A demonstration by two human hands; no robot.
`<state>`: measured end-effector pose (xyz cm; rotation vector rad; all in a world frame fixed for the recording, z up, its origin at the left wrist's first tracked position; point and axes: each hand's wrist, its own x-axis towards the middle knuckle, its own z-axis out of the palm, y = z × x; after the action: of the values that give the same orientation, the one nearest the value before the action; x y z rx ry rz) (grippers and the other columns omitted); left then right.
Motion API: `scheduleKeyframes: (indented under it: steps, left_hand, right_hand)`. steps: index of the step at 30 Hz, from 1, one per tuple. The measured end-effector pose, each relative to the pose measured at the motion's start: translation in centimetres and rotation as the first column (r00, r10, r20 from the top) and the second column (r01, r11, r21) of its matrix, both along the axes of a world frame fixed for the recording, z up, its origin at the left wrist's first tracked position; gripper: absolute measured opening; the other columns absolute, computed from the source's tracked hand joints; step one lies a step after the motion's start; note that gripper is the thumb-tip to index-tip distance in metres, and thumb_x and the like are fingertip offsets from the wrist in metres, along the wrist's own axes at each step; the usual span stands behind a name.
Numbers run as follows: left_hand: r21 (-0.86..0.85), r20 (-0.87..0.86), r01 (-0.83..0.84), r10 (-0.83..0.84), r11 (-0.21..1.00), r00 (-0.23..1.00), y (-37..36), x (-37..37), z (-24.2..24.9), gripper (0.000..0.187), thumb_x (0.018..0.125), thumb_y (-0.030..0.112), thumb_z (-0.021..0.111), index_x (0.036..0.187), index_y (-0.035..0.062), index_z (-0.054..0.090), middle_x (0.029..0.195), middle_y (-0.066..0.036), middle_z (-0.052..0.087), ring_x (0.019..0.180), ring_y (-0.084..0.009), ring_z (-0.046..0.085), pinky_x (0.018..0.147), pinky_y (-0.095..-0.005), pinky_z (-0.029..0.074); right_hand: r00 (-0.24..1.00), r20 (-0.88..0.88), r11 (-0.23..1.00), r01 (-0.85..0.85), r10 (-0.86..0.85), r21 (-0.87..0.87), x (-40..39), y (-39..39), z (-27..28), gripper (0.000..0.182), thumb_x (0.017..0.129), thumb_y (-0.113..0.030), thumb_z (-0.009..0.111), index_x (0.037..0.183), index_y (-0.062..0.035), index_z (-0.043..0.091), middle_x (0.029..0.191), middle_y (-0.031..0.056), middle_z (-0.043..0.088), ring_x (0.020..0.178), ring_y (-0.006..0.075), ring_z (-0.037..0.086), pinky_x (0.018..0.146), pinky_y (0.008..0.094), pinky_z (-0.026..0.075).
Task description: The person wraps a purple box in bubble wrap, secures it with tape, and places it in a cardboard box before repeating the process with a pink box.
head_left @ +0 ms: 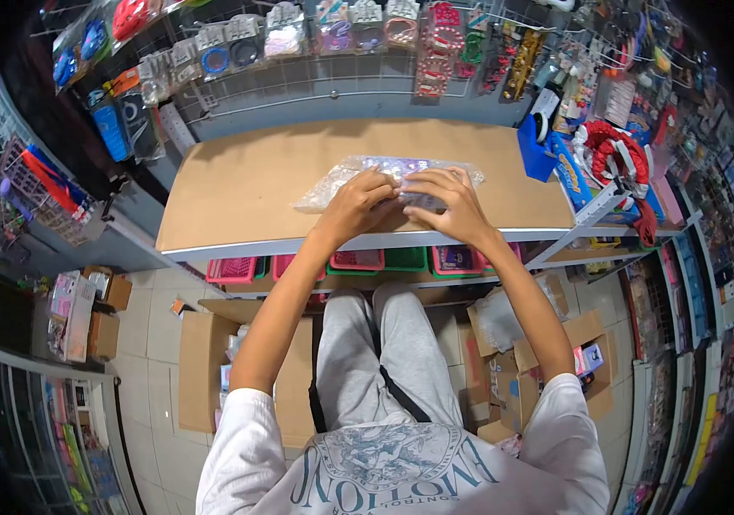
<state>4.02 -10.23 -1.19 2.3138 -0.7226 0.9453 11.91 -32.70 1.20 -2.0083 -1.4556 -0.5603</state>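
A clear plastic bag (324,190) with something purple and white inside lies on the brown tabletop (242,184); its contents are too small to name. My left hand (358,202) is closed on the near side of the bag, its fingers curled in a pinch. Facing it, my right hand (448,202) bends its fingers over the bag, with the thumb lower and a little apart. The fingertips of both hands nearly meet at the bag's middle. My hands cover much of the bag, so the exact grip is partly hidden.
A blue holder (537,153) and a red-and-white bundle (614,159) stand at the table's right end. Pink baskets (358,259) sit on the shelf below. Open cardboard boxes (200,369) flank my legs. Packaged goods (285,33) hang on the wall grid.
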Motion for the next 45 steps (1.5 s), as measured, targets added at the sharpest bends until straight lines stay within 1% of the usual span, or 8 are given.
scheduleKeyframes:
  steps: [4, 7, 9, 14, 18, 28, 39, 45]
  left_hand:
    - [0.006, 0.061, -0.004, 0.004, 1.0, 0.998, 0.2, 1.1, -0.9, 0.016, 0.083, 0.008, 0.079, 0.094, 0.0043, 0.067, 0.101, -0.007, 0.071, 0.099, -0.0298, 0.069, 0.111, -0.0512, 0.047]
    - [-0.009, 0.043, -0.042, 0.042, 0.999, 0.998, 0.0, 1.0, -1.1, 0.015, 0.084, 0.009, 0.078, 0.093, 0.0046, 0.067, 0.101, -0.007, 0.071, 0.099, -0.0291, 0.069, 0.11, -0.0507, 0.048]
    - [-0.019, 0.056, -0.029, 0.03, 0.999, 0.998, -0.2, 0.8, -0.9, 0.014, 0.084, 0.009, 0.077, 0.093, 0.0049, 0.067, 0.102, -0.008, 0.071, 0.099, -0.0284, 0.069, 0.11, -0.0508, 0.048]
    - [-0.021, 0.06, -0.02, 0.022, 1.0, 0.998, 0.0, 1.1, -1.1, 0.015, 0.083, 0.008, 0.078, 0.092, 0.0046, 0.066, 0.103, -0.008, 0.071, 0.1, -0.0285, 0.069, 0.11, -0.0517, 0.047]
    - [-0.019, 0.063, -0.015, 0.016, 1.0, 0.998, 0.0, 0.9, -1.0, 0.015, 0.083, 0.007, 0.078, 0.09, 0.0046, 0.066, 0.102, -0.008, 0.07, 0.098, -0.0287, 0.069, 0.111, -0.0521, 0.046]
    - [-0.029, 0.068, -0.009, 0.011, 1.0, 0.998, -0.1, 0.8, -0.7, 0.015, 0.082, 0.007, 0.078, 0.09, 0.0053, 0.066, 0.1, -0.008, 0.069, 0.097, -0.0294, 0.068, 0.111, -0.0522, 0.046]
    - [-0.021, 0.049, -0.009, 0.01, 1.0, 0.999, 0.2, 0.9, -0.7, 0.015, 0.082, 0.01, 0.079, 0.089, 0.0058, 0.065, 0.098, -0.008, 0.068, 0.097, -0.0302, 0.067, 0.11, -0.0513, 0.046]
    - [-0.02, 0.038, -0.012, 0.013, 1.0, 0.999, 0.1, 0.7, -0.7, 0.016, 0.082, 0.011, 0.079, 0.088, 0.0061, 0.066, 0.099, -0.008, 0.068, 0.098, -0.0299, 0.067, 0.11, -0.0508, 0.046]
  right_hand:
    - [0.957, -0.264, 0.955, 0.184, -0.12, 0.232, 5.5, -3.5, -0.2, 0.016, 0.089, -0.022, 0.074, 0.1, -0.0096, 0.076, 0.117, 0.0099, 0.072, 0.115, 0.0266, 0.064, 0.103, 0.0435, 0.043]
    - [0.88, -0.235, 0.712, 0.472, -0.412, 0.521, 12.1, -7.6, 1.2, 0.01, 0.089, -0.012, 0.07, 0.093, -0.0047, 0.075, 0.103, 0.0125, 0.074, 0.103, 0.0296, 0.067, 0.093, 0.0367, 0.05]
    - [0.701, -0.218, 0.547, 0.681, -0.679, 0.487, 15.6, -11.0, 2.1, 0.02, 0.091, -0.024, 0.071, 0.09, -0.0046, 0.076, 0.096, 0.0154, 0.073, 0.101, 0.0316, 0.066, 0.094, 0.0408, 0.049]
    - [0.316, -0.45, 0.425, 0.89, -0.835, -0.164, 19.8, -16.7, 3.3, 0.042, 0.085, -0.043, 0.074, 0.082, -0.0016, 0.077, 0.097, 0.0213, 0.075, 0.095, 0.0368, 0.071, 0.088, 0.0448, 0.052]
    - [0.277, -0.377, 0.352, 0.924, -0.884, -0.148, 20.6, -17.4, 2.9, 0.039, 0.087, -0.038, 0.074, 0.08, 0.0004, 0.078, 0.087, 0.017, 0.077, 0.082, 0.0258, 0.074, 0.08, 0.0408, 0.053]
    - [0.381, -0.799, 0.575, 0.816, -0.466, 0.054, 21.6, -18.5, 2.8, 0.019, 0.082, -0.024, 0.082, 0.087, -0.0058, 0.077, 0.082, 0.0002, 0.073, 0.067, 0.0136, 0.063, 0.064, 0.0291, 0.044]
    - [0.49, -0.829, 0.651, 0.727, -0.27, 0.218, 19.7, -18.3, 3.7, 0.047, 0.076, 0.005, 0.076, 0.118, 0.0202, 0.06, 0.087, 0.0219, 0.073, 0.074, 0.0285, 0.074, 0.07, 0.0331, 0.059]
    - [0.5, -0.839, 0.617, 0.735, -0.215, 0.28, 22.8, -20.5, 1.0, 0.024, 0.074, 0.003, 0.081, 0.089, 0.0035, 0.062, 0.083, 0.0152, 0.073, 0.068, 0.0202, 0.071, 0.061, 0.0284, 0.053]
